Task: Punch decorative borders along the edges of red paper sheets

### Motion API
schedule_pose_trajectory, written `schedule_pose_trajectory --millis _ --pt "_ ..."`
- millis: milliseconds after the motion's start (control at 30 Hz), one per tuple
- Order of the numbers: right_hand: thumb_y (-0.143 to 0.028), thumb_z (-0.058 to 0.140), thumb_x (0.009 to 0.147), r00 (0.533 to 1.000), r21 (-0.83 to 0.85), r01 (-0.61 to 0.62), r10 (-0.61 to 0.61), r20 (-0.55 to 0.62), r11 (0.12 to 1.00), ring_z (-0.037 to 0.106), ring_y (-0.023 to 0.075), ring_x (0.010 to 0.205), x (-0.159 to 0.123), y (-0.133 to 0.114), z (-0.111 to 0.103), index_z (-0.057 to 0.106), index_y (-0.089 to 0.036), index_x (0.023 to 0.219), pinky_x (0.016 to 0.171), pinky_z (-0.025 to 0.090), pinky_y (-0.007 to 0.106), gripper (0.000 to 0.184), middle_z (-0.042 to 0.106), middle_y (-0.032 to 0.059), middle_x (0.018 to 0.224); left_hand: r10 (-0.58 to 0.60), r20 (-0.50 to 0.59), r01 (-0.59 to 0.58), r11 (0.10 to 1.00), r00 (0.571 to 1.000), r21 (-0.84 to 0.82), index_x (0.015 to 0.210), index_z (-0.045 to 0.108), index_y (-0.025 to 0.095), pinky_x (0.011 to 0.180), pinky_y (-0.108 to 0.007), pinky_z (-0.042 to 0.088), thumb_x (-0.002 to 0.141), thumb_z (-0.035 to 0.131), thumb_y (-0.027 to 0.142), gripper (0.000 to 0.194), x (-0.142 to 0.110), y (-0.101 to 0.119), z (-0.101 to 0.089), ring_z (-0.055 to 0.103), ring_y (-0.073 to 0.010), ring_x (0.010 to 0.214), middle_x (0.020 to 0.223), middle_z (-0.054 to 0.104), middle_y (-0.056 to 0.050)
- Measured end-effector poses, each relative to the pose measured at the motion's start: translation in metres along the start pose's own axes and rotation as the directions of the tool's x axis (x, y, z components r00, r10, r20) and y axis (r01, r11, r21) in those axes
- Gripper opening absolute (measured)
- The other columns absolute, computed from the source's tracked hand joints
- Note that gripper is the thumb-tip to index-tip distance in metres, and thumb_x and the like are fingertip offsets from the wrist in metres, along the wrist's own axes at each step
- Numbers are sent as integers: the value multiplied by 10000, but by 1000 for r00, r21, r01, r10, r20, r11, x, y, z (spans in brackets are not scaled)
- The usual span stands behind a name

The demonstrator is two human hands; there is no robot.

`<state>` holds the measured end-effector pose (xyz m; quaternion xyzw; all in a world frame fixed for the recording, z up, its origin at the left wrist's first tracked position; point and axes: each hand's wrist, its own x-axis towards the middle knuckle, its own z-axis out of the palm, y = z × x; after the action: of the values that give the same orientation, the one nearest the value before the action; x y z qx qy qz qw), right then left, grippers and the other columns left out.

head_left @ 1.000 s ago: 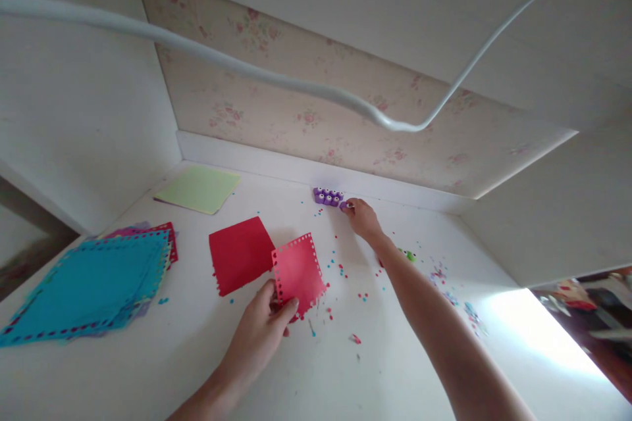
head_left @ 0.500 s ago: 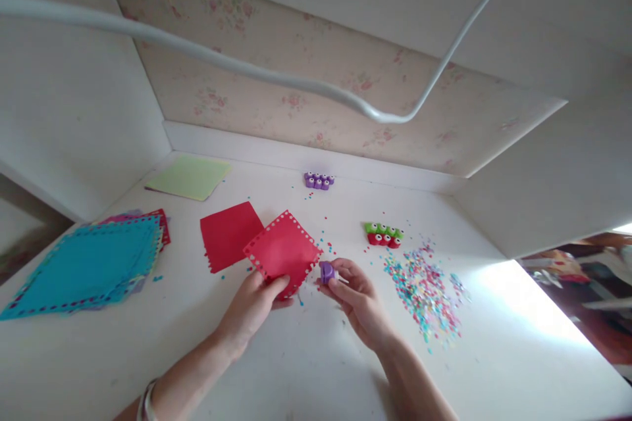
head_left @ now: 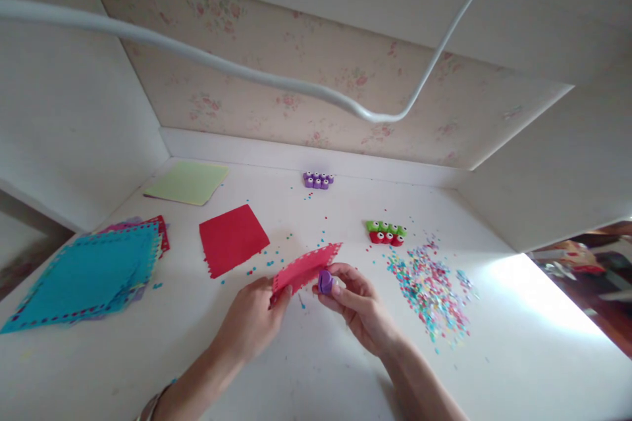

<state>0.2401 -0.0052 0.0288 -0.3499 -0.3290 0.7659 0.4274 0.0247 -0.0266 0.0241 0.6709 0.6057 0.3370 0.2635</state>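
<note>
My left hand pinches a square of red paper with punched holes along its edges; the sheet is tilted up, off the table. Between the thumb and fingers of my right hand is a small purple paper punch, close to the paper's lower right edge. Whether the punch touches the paper I cannot tell. Behind my left hand, a second red sheet lies flat, its lower edge notched.
Stacked punched sheets, blue on top, lie at left, pale green paper behind them. Purple punches stand near the wall; green and red punches sit at right, beside scattered confetti. A white cable crosses above.
My right hand has brought a purple punch from the row by the wall to the red paper. My left hand has turned and tilted the paper toward it.
</note>
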Motion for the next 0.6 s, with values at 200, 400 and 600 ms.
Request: schedule_pose_trajectory --millis 200,400,600 --pt "-248 890 641 1000 -13 1 -2 -28 1000 693 170 956 1 0 -2 674 -242 1086 943 466 310 495 742 20 964 35 -61 -31 997 998 65 904 704 185 773 -314 525 932 477 336 274 5 -5 -4 696 -231 825 930 720 -82" --pt "-325 888 646 997 -74 26 -32 -77 997 684 162 872 1 1 0 674 -256 1057 805 480 290 468 727 2 911 -251 87 265 874 964 -407 841 677 183 575 -268 534 880 573 461 300 6 -5 -2 662 -189 586 636 686 -2" --pt "-302 848 707 997 -173 52 -62 -51 984 613 128 835 3 8 0 691 -230 1049 783 445 263 383 703 9 935 -348 170 371 668 922 -645 1034 667 177 571 -293 583 806 679 471 372 1 10 2 717 -223 696 889 763 -57"
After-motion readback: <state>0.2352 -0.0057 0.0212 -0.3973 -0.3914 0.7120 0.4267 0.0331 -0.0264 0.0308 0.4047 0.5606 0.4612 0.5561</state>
